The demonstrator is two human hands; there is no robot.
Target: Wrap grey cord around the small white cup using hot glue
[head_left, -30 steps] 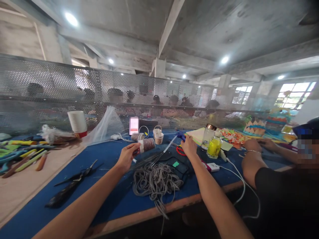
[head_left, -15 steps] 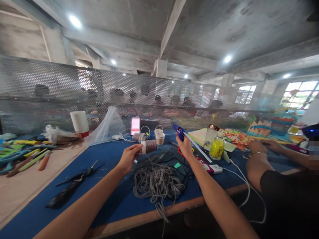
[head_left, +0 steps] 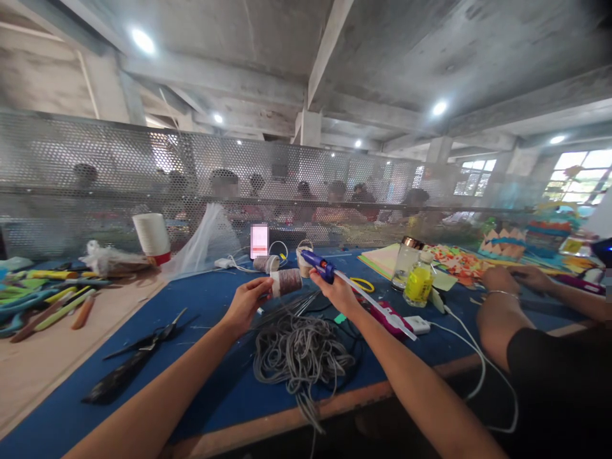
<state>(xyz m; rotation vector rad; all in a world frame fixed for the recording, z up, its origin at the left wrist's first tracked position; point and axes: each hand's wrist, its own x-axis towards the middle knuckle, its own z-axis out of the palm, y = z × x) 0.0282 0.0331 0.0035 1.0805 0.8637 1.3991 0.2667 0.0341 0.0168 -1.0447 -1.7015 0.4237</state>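
Observation:
My left hand (head_left: pixel 248 303) is closed on the white rim of a small paper cup (head_left: pixel 288 281) wrapped in grey-brown cord, held on its side with its base to the right. In my right hand (head_left: pixel 340 294) is a blue hot glue gun (head_left: pixel 316 262), its nozzle pointing left just above the cup's far end. A long clear glue stick (head_left: pixel 382 309) sticks out of its back. Beneath both hands lies a loose heap of grey cord (head_left: pixel 303 357). Behind the cup are another wrapped cup (head_left: pixel 266 264) and a small handled bucket (head_left: pixel 303 255), partly hidden by the glue gun.
Black-handled scissors (head_left: pixel 136 360) lie at left, with stacked paper cups (head_left: pixel 152 237) farther back. A lit phone (head_left: pixel 259 241) stands near the mesh partition. Glass jar (head_left: pixel 405 264), yellow bottle (head_left: pixel 419 284) and power strip (head_left: pixel 389 319) are at right, beside a co-worker's arms (head_left: pixel 502 312).
My right hand has brought the glue gun left and slightly down, close to the wrapped cup. The glue gun now covers part of the small bucket. My left hand stays nearly still.

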